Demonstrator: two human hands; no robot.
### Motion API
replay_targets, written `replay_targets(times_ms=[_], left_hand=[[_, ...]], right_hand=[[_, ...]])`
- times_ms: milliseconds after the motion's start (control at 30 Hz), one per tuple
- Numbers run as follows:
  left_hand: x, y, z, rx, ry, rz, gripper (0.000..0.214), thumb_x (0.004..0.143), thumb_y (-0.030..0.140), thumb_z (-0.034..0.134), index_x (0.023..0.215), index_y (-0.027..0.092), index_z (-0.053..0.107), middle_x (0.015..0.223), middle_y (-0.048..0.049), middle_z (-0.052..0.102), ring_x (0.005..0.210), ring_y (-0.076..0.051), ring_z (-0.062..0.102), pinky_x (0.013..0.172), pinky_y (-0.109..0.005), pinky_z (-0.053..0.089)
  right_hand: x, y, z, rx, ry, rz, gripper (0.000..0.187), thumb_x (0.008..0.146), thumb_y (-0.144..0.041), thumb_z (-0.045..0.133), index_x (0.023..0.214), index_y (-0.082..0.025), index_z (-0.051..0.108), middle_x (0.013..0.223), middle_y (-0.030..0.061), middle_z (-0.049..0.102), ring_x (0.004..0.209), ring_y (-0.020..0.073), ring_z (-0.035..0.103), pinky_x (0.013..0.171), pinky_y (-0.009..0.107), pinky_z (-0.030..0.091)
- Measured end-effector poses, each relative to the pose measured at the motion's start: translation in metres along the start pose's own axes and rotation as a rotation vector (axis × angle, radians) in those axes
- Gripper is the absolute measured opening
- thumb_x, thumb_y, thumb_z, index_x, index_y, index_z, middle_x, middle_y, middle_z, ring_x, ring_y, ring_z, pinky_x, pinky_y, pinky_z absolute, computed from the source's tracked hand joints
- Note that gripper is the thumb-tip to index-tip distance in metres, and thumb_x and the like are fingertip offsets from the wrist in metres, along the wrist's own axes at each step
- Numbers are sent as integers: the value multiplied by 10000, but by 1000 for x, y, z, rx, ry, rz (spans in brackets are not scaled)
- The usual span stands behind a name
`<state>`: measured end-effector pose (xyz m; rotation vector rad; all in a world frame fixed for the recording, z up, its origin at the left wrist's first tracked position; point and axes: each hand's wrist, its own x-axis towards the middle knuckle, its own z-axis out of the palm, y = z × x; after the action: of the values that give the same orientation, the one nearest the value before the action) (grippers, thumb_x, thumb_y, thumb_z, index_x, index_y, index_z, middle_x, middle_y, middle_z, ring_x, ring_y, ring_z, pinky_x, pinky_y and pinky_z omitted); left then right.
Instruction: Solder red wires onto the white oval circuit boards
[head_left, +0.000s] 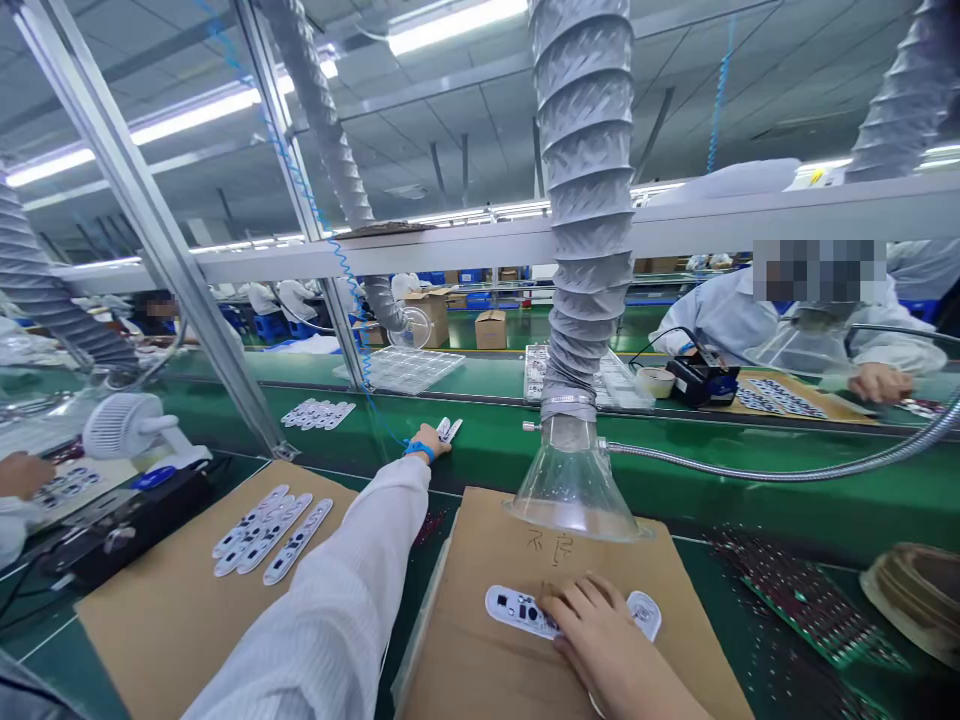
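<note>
My left hand (429, 440), with a blue band at the wrist, reaches far forward to the green conveyor. Its curled fingers are on small white circuit boards (450, 430); the fingertips are partly hidden. On the cardboard in front of me, my right hand (592, 615) lies across a long white circuit board (517, 608) with rounded ends, fingers bent over its middle. That board's far end shows beyond the fingers. A thin white edge peeks out under the right palm, too little to name. Several similar boards (274, 530) lie on the left cardboard sheet (165, 600).
A clear fume hood (574, 490) on a ribbed duct hangs above the right cardboard (465, 660). More boards (319, 413) lie on the conveyor (495, 440). Dark-red boards (817, 605) sit at right, a white fan (127, 428) at left. A co-worker (720, 310) sits opposite.
</note>
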<state>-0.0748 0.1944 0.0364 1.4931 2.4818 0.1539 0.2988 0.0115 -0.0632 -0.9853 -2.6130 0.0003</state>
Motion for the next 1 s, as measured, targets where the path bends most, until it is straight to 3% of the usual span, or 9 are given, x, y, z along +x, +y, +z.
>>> replay_targets(times_ms=[200,333,400,467,533,633,733,833,1000], left_hand=[[-11,-6,-20,-2,-68,15,392,1063,479,758,1299,170,710,1274,-110,731,1133,-269,739,977,-438,645],[-41,-18,-25,-39,-140,29,439,1078,560,681,1110,124,730,933,-70,753,787,-205,732,747,-339,611],[-67,-26,-20,-77,-171,64,443,1071,548,634,1079,116,727,817,-73,741,688,-212,710,634,-308,535],[-104,-33,-7,-121,-181,131,419,1032,516,635,1148,120,709,875,-90,771,761,-250,742,637,-308,506],[-148,-36,12,-168,-193,228,445,972,520,692,1213,147,686,1079,-94,801,971,-276,766,772,-307,540],[-214,-33,47,-280,-249,359,437,934,457,707,1264,173,664,1189,-127,791,1063,-311,760,889,-355,557],[-256,-24,70,-307,-252,474,428,982,468,651,1321,208,648,1346,-145,736,1238,-321,712,1033,-395,531],[-264,-18,72,-225,-169,457,387,1021,542,561,1205,217,661,1278,-148,718,1170,-342,707,972,-420,523],[-244,-28,63,-308,-53,381,458,1001,693,500,933,244,562,908,-70,688,831,-295,668,727,-359,441]], right_hand=[[36,2,-35,-9,-167,85,323,936,-4,584,1071,-246,749,1146,66,774,1142,284,699,1163,498,453],[16,24,-49,6,-200,139,426,898,79,491,1046,-228,747,1154,88,751,1084,259,697,931,380,543],[-9,32,-53,34,-175,140,449,901,86,473,1069,-219,757,1195,109,745,1100,253,702,920,366,556],[-36,31,-54,38,-84,136,465,937,58,476,1159,-228,769,1304,126,728,1201,273,687,1022,410,558],[-58,18,-51,14,17,159,430,1003,-31,516,1281,-254,757,1399,135,699,1273,318,660,1067,493,564],[-78,-11,-40,-37,118,199,379,1052,-193,611,1410,-267,709,1464,162,668,1278,382,653,1023,583,600],[-83,-31,-31,-38,141,200,500,1024,-226,689,1522,-238,644,1557,195,608,1370,413,616,1068,615,599],[-82,-30,-30,22,95,193,559,1015,-256,740,1559,-215,619,1575,207,591,1431,412,592,1106,610,601],[-81,-21,-33,50,84,191,518,1025,-286,752,1528,-227,645,1562,202,608,1424,420,609,1109,636,608]])
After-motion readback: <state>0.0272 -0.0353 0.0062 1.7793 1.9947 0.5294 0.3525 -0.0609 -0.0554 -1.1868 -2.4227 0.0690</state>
